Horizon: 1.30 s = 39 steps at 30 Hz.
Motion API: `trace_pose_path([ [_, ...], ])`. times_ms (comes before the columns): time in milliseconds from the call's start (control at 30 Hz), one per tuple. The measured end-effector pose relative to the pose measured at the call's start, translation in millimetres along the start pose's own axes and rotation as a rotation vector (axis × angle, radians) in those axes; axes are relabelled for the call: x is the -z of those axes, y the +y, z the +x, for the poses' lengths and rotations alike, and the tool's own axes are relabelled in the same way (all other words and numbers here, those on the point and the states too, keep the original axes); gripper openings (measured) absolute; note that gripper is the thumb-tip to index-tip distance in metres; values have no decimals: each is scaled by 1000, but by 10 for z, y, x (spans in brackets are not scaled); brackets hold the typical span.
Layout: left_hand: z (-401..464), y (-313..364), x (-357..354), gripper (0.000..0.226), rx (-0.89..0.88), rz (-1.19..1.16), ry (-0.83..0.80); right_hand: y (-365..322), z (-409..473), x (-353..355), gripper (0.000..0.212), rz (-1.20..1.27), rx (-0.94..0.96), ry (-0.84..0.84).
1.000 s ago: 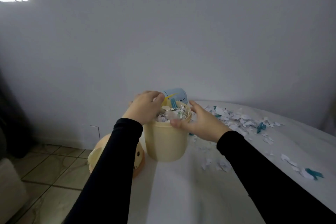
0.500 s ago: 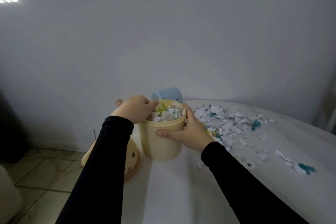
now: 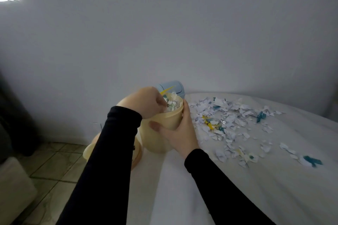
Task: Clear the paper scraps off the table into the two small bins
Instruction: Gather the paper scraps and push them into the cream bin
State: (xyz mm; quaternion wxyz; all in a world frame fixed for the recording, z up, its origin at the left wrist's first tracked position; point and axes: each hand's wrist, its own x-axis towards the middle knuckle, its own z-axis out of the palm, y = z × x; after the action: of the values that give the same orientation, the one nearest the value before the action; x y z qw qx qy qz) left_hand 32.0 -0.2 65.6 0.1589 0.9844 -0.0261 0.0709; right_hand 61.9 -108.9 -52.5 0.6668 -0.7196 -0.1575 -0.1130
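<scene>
A cream bin [image 3: 164,129] stands near the table's left edge, tilted a little to the left and filled to the brim with paper scraps [image 3: 173,105]. My right hand [image 3: 180,133] grips its right side, thumb across the front. My left hand [image 3: 146,102] is over the rim, its curled fingers dug into the scraps inside. Just behind the cream bin, a light blue bin [image 3: 176,87] shows only its top. A wide scatter of white, teal and yellow scraps [image 3: 228,120] lies on the table to the right.
The white table [image 3: 237,188] curves away to the right, with loose scraps [image 3: 309,160] out towards its right side. A cream lid-like piece [image 3: 89,151] sits low at the table's left edge, partly behind my left arm. Tiled floor [image 3: 51,160] lies to the left.
My left hand's fingers have gone from the rim down into the scraps. My right hand has slid lower on the bin's side, and the bin now leans slightly left.
</scene>
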Motion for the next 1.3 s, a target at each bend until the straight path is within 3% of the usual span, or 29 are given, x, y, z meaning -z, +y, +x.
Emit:
trace_pose_path([
  [133, -56, 2, -35, 27, 4, -101, 110, 73, -136, -192, 131, 15, -8, 70],
  [267, -194, -97, 39, 37, -20, -234, 344, 129, -178, -272, 136, -44, 15, 124],
  [367, -323, -203, 39, 48, 107, -217, 459, 158, -214, -282, 138, -64, 30, 116],
  [533, -563, -358, -156, 82, 419, -99, 411, 208, -254, -286, 139, -65, 38, 116],
  [733, -843, -485, -649, 91, 549, -170, 541, 229, -259, -294, 140, -64, 41, 146],
  [867, -952, -576, -841, 110, 672, -109, 421, 257, -251, -290, 142, -70, 32, 151],
  [1167, -1026, -638, -1030, 120, 595, -142, 458, 284, -231, -269, 137, -65, 26, 112],
  [1300, -1011, -618, -1082, 112, 552, -161, 516, 277, -227, -263, 134, -62, 34, 112],
])
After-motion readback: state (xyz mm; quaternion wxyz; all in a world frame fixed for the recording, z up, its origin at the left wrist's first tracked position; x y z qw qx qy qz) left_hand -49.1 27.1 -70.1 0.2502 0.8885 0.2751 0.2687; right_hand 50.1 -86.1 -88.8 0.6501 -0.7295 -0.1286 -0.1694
